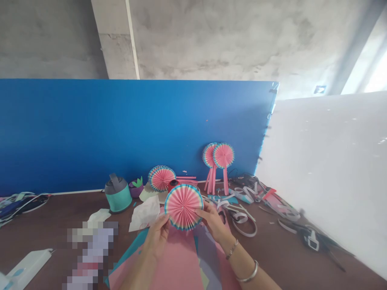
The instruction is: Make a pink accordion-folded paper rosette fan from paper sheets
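Observation:
Between my two hands I hold up a round pleated paper rosette (184, 207), pink with a blue and pale edge. My left hand (157, 235) pinches its lower left rim. The fingers of my right hand (213, 221) grip its right side, thumb on the front. Sheets of pink paper (177, 262), with purple and teal ones, lie beneath my hands. Behind the rosette, similar finished rosettes (162, 178) rest in a stack on the table. Two more rosettes with pink strip tails (224, 156) lean against the blue panel.
A teal and grey lidded container (118, 193) and a small purple pot (136, 187) stand at the back left. Crumpled white paper (145, 212) lies left of the rosette. White straps (244, 219) and cables clutter the right. A blue partition (121, 129) closes the back, a white one (326, 169) the right.

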Action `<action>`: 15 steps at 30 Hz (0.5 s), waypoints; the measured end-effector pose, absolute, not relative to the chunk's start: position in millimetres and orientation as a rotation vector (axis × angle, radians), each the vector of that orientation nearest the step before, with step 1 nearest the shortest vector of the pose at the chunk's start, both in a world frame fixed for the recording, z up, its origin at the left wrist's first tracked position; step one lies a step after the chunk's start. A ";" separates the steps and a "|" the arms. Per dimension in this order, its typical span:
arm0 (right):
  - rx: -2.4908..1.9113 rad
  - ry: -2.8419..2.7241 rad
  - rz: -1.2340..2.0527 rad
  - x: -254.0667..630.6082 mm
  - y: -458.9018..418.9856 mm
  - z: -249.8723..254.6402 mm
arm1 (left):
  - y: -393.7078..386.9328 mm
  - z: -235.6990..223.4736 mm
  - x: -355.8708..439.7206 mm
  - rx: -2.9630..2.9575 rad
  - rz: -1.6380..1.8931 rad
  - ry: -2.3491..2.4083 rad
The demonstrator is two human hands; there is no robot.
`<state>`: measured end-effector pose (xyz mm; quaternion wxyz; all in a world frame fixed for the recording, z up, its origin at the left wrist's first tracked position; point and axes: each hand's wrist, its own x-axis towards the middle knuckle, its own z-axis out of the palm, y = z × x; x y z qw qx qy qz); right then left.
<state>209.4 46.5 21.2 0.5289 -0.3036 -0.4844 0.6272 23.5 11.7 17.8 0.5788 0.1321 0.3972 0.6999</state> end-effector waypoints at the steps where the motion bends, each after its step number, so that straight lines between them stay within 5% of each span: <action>1: -0.733 -1.152 1.505 209.7 46.4 21.0 | 11.4 18.2 23.6 0.296 1.628 0.922; 15: -0.776 -1.094 1.506 201.8 43.0 13.4 | 6.9 15.9 36.1 0.195 1.584 0.845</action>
